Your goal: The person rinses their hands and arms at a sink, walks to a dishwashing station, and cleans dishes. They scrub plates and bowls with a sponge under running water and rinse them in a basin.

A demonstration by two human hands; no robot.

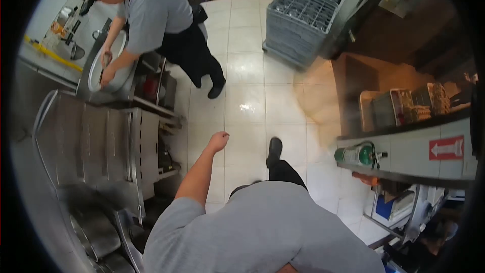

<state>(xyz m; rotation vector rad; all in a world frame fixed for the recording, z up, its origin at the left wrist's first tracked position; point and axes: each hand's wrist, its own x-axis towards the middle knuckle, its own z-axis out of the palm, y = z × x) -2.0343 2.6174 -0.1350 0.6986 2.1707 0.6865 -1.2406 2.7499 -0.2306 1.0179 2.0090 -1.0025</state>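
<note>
My left hand [219, 142] hangs in front of me over the white tiled floor [246, 105], at the end of a bare forearm. Its fingers are curled closed, with nothing showing in them, and it touches nothing. My right hand is out of sight; only a small patch of skin shows at the bottom edge below my grey shirt. One black shoe [274, 150] is stretched forward on the tiles.
At upper left a co-worker [161, 15] bends over a large pale oval tub [96, 73]. Metal kitchen equipment [86, 141] lines the left. Ahead stands a grey rack of glasses [298, 30]. On the right are a counter with containers [399, 106] and a green cylinder [356, 155].
</note>
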